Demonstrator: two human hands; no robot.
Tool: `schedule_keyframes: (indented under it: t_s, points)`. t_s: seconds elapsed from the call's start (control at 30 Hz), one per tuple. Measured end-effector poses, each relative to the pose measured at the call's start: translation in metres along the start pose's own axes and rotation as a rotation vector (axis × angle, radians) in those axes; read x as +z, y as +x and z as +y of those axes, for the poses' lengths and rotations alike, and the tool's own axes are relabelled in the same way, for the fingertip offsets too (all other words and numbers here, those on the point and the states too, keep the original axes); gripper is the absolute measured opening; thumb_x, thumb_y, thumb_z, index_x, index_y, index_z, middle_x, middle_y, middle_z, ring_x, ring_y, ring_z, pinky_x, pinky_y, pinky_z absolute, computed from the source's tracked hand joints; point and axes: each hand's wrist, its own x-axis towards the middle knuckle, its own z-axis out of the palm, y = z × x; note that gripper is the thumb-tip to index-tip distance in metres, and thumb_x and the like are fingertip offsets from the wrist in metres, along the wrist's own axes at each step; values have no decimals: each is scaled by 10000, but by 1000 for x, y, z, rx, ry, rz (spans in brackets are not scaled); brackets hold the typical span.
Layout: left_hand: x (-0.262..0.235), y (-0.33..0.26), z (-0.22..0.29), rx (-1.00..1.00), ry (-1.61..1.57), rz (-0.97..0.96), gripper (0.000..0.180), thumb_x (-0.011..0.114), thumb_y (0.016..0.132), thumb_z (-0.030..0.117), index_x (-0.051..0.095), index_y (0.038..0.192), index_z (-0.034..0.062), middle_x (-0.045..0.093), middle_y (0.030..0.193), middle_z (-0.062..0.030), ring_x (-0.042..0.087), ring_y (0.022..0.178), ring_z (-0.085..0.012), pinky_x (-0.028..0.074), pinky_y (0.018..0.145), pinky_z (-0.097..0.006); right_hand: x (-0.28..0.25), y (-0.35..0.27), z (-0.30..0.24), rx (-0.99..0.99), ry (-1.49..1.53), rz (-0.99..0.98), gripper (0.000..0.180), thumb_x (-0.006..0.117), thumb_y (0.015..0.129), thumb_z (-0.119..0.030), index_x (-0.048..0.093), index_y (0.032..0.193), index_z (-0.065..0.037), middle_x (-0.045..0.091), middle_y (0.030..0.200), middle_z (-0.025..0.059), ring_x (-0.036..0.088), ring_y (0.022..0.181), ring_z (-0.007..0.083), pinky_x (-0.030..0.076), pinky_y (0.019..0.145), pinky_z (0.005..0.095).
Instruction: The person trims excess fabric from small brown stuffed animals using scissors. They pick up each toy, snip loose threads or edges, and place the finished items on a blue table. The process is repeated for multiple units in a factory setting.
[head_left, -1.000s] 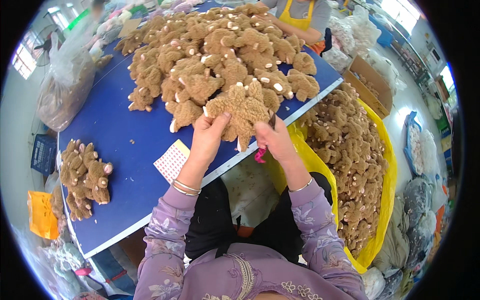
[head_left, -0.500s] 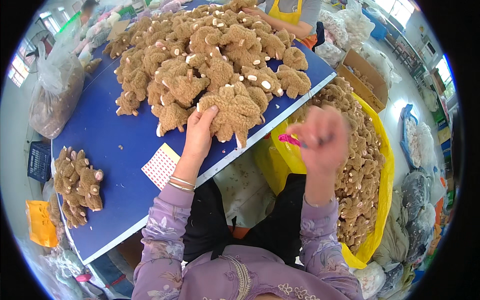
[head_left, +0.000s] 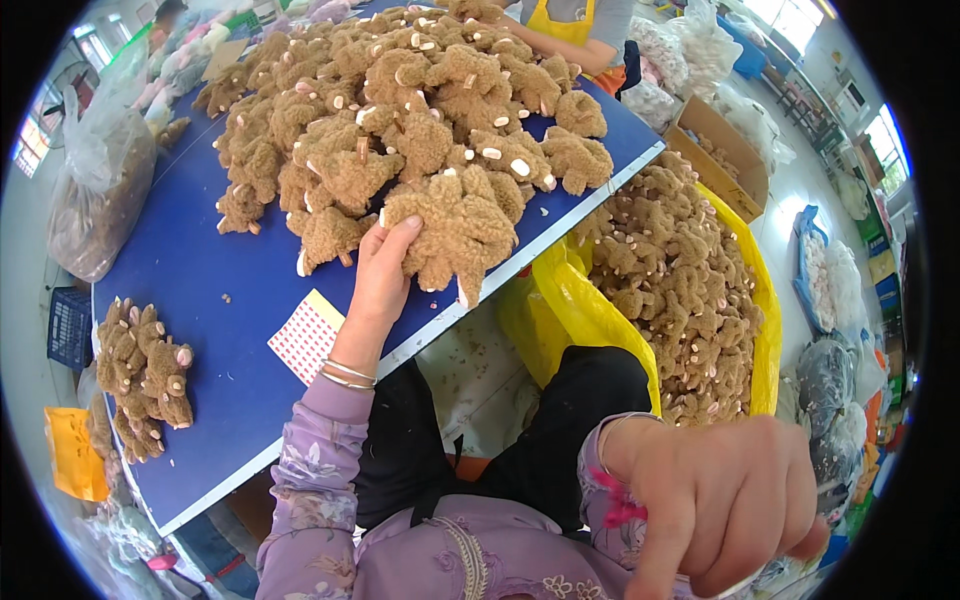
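My left hand (head_left: 383, 270) is closed on a brown fleecy plush animal piece (head_left: 465, 235) with pale tips, thumb on top, near the blue table's front edge. Behind it rises a large pile of similar brown plush pieces (head_left: 350, 130). My right hand (head_left: 725, 500) is raised large and close at the lower right, fingers curled. A bright pink thing (head_left: 618, 502) shows beside its palm; its kind is blurred and partly hidden. A sheet of small red marks (head_left: 306, 337) lies on the table by my left wrist.
A yellow sack (head_left: 768, 340) full of brown plush pieces stands right of my legs. Several more pieces (head_left: 150, 375) sit at the table's left edge. Beyond are a cardboard box (head_left: 740, 190), a clear bag (head_left: 95, 190) and a co-worker in a yellow apron (head_left: 560, 22) at the far side.
My right hand has swung from above the yellow sack down and toward me, with the pink thing. My left hand keeps hold of the plush piece; the view has shifted slightly.
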Motion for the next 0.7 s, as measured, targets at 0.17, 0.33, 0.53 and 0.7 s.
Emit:
schedule_keyframes:
  t_s: [0.17, 0.33, 0.53, 0.7]
  points:
    - [1, -1, 2, -5, -8, -5, 345, 530, 920, 188, 524, 1173, -46, 619, 1122, -127, 617, 1020, -219, 495, 891, -348, 14, 4, 5, -68, -37, 201, 459, 432, 974, -238, 440, 534, -105, 587, 626, 103, 477, 425, 167, 478, 911, 516]
    - [8, -2, -1, -33, -29, 6, 317, 542, 923, 160, 543, 1166, -45, 619, 1132, -113, 603, 1028, -181, 479, 886, -311, -3, 13, -21, 119, 95, -46, 433, 385, 974, -263, 426, 590, -68, 540, 581, 119, 450, 406, 194, 526, 633, 532]
    - [2, 0, 2, 15, -14, 29, 367, 533, 923, 148, 498, 1233, -45, 586, 1196, -131, 583, 1084, -214, 468, 934, -343, -79, -7, -30, -192, -54, 727, 482, 309, 1011, -334, 331, 586, -107, 429, 546, 38, 268, 381, 131, 439, 942, 503]
    - [-4, 4, -2, -2, -16, 35, 364, 538, 919, 146, 501, 1227, -44, 583, 1203, -131, 581, 1088, -218, 467, 940, -352, -84, -11, -35, -166, -136, 751, 494, 302, 1008, -347, 305, 569, -120, 411, 530, 35, 242, 381, 104, 375, 1039, 500]
